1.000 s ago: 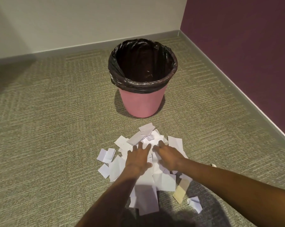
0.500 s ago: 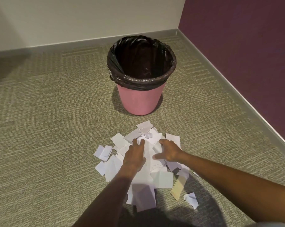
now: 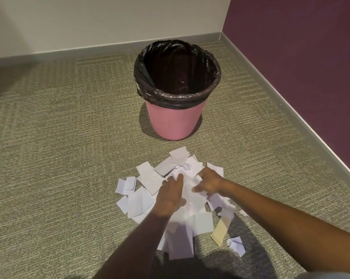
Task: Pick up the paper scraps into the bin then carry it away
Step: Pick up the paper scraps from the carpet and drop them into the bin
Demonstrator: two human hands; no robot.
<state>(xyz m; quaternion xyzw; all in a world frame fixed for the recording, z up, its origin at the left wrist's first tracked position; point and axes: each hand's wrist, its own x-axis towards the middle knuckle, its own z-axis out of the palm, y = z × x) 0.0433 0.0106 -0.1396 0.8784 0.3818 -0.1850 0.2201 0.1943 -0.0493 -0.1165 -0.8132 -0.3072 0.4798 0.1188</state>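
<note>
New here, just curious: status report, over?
Left hand presses paper scraps; right hand curls into them. Pile on carpet, pink bin upright beyond it. Path between clear.

Left hand (image 3: 171,195) on scraps (image 3: 142,200), right hand (image 3: 209,183) gripping

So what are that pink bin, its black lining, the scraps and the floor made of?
The bin looks like smooth matte pink plastic, evenly coloured. Its lining seems to be thin glossy plastic film: it wrinkles and glints. The scraps look like plain white paper, flat, some folded or creased. The floor appears to be short-pile carpet, with a woven ribbed pattern.
</note>
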